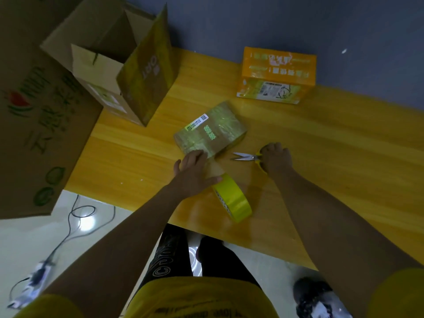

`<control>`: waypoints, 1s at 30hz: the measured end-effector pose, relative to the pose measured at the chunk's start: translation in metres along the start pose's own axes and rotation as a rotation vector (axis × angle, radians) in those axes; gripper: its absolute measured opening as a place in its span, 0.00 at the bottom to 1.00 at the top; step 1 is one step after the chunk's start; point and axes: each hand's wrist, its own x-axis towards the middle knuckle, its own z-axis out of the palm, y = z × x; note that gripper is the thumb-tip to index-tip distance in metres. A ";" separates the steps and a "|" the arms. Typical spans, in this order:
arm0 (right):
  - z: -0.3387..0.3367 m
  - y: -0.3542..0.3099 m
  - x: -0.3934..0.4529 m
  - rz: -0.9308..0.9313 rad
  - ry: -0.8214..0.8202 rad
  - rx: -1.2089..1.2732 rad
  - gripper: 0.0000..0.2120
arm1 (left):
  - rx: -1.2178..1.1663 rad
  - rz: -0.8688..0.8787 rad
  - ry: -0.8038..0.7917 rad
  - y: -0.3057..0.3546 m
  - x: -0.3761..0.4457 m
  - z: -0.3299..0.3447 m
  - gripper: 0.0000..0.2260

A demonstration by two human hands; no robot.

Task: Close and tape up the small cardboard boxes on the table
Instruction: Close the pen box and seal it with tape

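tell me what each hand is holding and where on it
The right hand grips the scissors by their yellow handles, blades open. The left hand holds nothing; its fingers press flat on the near edge of the small taped box.

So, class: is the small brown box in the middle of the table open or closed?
Closed. The small brown box has its top flat and covered with glossy tape; no flap stands up. The left hand presses on its near edge.

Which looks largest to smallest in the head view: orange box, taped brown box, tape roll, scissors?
1. Orange box
2. Taped brown box, similar size and nearer, so unsure
3. Tape roll
4. Scissors, partly hidden by the right hand
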 end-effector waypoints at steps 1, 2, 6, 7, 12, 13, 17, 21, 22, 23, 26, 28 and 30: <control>0.000 -0.001 -0.002 -0.010 -0.007 0.008 0.20 | 0.009 -0.004 -0.013 0.000 0.000 -0.001 0.39; 0.001 -0.003 -0.004 -0.028 -0.015 0.034 0.20 | 0.012 -0.007 -0.029 0.000 0.001 -0.001 0.39; 0.003 0.001 -0.019 -0.068 -0.030 0.241 0.20 | -0.008 0.004 -0.053 -0.001 0.001 -0.002 0.40; 0.000 0.005 -0.022 -0.061 -0.041 0.291 0.20 | -0.021 0.007 -0.058 -0.001 0.000 -0.001 0.40; -0.039 0.030 -0.040 -0.076 -0.198 0.363 0.23 | -0.110 0.018 -0.047 -0.005 0.001 0.001 0.43; -0.049 0.032 -0.044 -0.090 -0.191 0.299 0.22 | -0.112 0.020 -0.044 -0.006 0.002 0.002 0.43; -0.086 0.026 -0.054 -0.173 -0.235 0.203 0.14 | -0.082 0.022 -0.048 -0.009 0.006 0.004 0.44; -0.116 0.009 -0.057 -0.283 -0.157 0.071 0.14 | -0.077 0.014 -0.029 -0.010 0.007 0.007 0.44; -0.120 0.006 -0.055 -0.288 -0.138 0.038 0.12 | -0.073 0.015 -0.025 -0.011 0.008 0.007 0.44; -0.124 0.003 -0.055 -0.283 -0.127 0.007 0.09 | -0.070 0.018 -0.023 -0.011 0.008 0.008 0.44; -0.134 -0.002 -0.049 -0.228 -0.146 -0.010 0.18 | -0.073 0.018 -0.019 -0.012 0.009 0.008 0.44; -0.137 -0.001 -0.045 -0.191 -0.184 -0.002 0.19 | -0.070 0.015 -0.018 -0.013 0.009 0.009 0.44; -0.138 0.000 -0.041 -0.211 -0.258 0.015 0.19 | -0.070 0.017 -0.023 -0.014 0.010 0.011 0.44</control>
